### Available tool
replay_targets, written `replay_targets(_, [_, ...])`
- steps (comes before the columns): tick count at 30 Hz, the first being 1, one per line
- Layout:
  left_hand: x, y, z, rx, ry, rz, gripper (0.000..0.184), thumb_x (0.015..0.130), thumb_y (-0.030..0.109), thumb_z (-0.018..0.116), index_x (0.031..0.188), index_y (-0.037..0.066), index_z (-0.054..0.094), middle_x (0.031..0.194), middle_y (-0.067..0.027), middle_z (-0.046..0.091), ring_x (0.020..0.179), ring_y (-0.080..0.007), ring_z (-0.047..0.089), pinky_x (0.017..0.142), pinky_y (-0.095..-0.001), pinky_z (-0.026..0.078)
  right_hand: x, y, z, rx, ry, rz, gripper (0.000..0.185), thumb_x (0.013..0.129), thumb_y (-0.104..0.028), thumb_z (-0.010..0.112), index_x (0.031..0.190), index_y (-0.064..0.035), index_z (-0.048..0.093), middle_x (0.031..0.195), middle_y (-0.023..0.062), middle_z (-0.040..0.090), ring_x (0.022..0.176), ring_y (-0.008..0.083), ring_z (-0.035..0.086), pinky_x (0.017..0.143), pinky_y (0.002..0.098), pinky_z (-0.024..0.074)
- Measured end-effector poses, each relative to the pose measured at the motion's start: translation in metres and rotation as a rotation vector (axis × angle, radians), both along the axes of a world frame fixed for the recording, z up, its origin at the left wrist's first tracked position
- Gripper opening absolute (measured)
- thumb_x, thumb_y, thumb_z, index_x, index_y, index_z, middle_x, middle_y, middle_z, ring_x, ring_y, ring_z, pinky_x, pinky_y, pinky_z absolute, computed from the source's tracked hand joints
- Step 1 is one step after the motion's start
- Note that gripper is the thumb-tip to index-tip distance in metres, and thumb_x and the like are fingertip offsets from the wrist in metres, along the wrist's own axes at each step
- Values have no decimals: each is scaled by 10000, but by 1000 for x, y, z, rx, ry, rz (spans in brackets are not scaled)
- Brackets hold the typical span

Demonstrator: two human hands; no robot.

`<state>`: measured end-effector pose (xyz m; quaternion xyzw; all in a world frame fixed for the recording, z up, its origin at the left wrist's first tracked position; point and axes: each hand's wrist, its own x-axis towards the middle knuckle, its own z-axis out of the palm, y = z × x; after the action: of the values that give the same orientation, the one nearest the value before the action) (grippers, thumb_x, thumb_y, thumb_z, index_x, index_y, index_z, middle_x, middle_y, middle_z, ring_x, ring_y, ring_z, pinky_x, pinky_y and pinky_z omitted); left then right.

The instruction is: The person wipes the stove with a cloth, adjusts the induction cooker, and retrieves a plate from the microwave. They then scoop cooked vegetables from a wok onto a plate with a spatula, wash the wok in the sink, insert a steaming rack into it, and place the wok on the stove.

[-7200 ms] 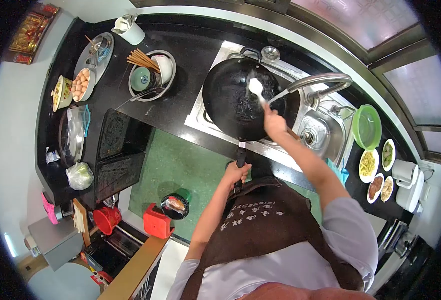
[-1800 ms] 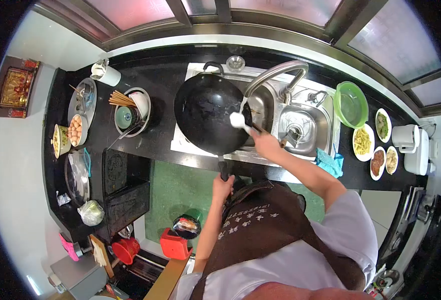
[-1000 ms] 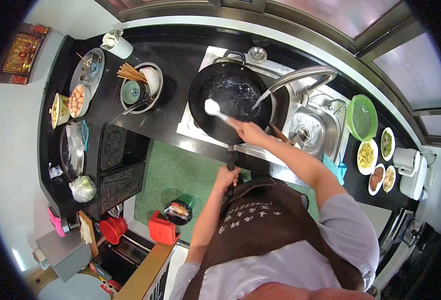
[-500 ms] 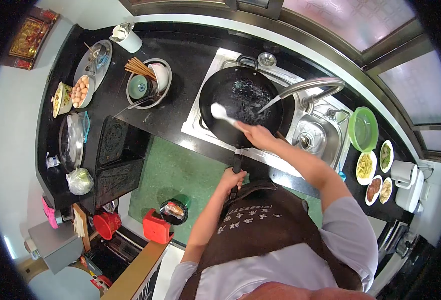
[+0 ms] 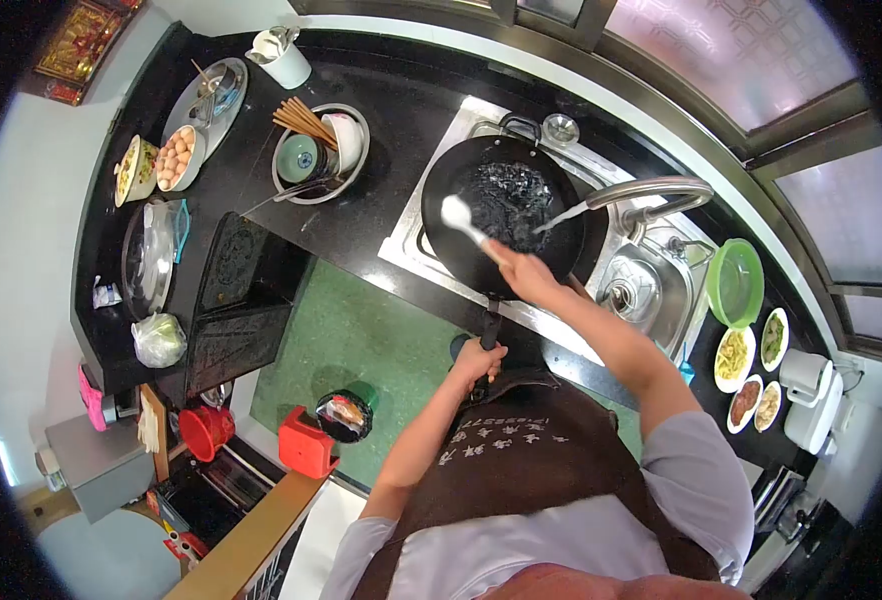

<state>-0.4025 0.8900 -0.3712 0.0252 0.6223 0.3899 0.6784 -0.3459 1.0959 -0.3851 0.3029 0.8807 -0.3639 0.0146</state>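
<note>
A black wok rests over the steel sink, its long handle pointing toward my body. My left hand is wrapped round that handle. In my right hand is a brush with a white head, held over the left part of the wok's inside. Water runs from the curved faucet into the wok, where a shiny, rippling pool shows. The brush head is slightly blurred.
Right of the sink stand a green basin and several small plates of food. To the left are a steel bowl with chopsticks, a bowl of eggs and a bagged cabbage. A red stool stands below.
Over the last second the brush has stayed at the wok's left side, and the water pool looks larger. Earlier it was farther right in the wok. The camera view has turned and shifted.
</note>
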Motion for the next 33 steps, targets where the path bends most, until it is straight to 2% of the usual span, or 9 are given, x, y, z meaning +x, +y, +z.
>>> replay_targets(8, [1, -3, -9, 35, -91, 35, 174, 827, 141, 678, 823, 52, 529, 599, -5, 498, 449, -102, 454, 407, -274, 394, 95, 41, 56, 250, -531, 185, 521, 885, -245, 533, 1387, -252, 395, 678, 168, 627, 637, 346, 644, 550, 443, 501])
replay_targets(13, [-5, -1, -5, 23, -118, 7, 168, 832, 129, 672, 819, 60, 519, 591, 0, 486, 444, -100, 440, 407, -274, 390, 10, 30, -82, 369, -208, -204, 566, 895, -216, 500, 1404, -76, 296, 629, 168, 625, 570, 386, 627, 503, 482, 496])
replay_targets(17, [-4, 0, -6, 28, -59, -36, 160, 833, 113, 662, 806, 56, 515, 585, -8, 484, 443, -104, 445, 402, -280, 387, -78, -8, -91, 180, 194, -468, 527, 929, -179, 440, 1437, -169, 300, 654, 112, 628, 505, 229, 623, 419, 379, 454])
replay_targets(19, [-1, 0, -6, 13, -8, -32, 159, 832, 106, 658, 799, 50, 512, 583, -14, 486, 443, -106, 451, 397, -281, 385, -76, -22, -19, -670, 234, -498, 544, 933, -178, 441, 1454, -189, 287, 693, 103, 589, 557, 226, 578, 527, 394, 465])
replay_targets(20, [0, 1, -6, 9, 16, -30, 159, 832, 102, 656, 795, 47, 511, 582, -17, 486, 443, -108, 454, 395, -281, 383, -60, -24, -10, -799, 261, -401, 564, 929, -155, 444, 1463, -214, 273, 668, 52, 510, 535, 162, 497, 539, 340, 446])
replay_targets(23, [7, -1, -9, 61, 3, 38, 155, 830, 99, 653, 796, 42, 513, 584, -21, 491, 442, -110, 460, 390, -281, 380, 19, -21, 8, -360, 231, 92, 559, 924, -161, 442, 1457, -240, 294, 718, 128, 588, 590, 227, 584, 622, 353, 468])
replay_targets(26, [8, 0, -9, 50, 10, 47, 147, 828, 97, 649, 799, 38, 518, 588, -24, 496, 432, -111, 458, 388, -278, 382, 73, 9, 92, -31, -386, 391, 553, 899, -135, 424, 1438, -213, 326, 757, 196, 637, 682, 326, 647, 671, 429, 511])
replay_targets(29, [6, 1, -4, 52, 2, 40, 140, 827, 92, 643, 804, 28, 521, 591, -27, 499, 424, -111, 456, 387, -274, 388, 90, 35, 60, 233, -591, 231, 587, 844, -144, 503, 1411, -195, 360, 722, 187, 639, 637, 341, 644, 598, 462, 516])
replay_targets(33, [6, 1, -9, 44, 46, 9, 138, 828, 94, 638, 806, 19, 524, 591, -27, 496, 418, -112, 454, 377, -276, 389, 32, 40, -18, 295, -373, -46, 601, 838, -141, 503, 1407, -235, 334, 722, 210, 647, 640, 377, 647, 585, 497, 512])
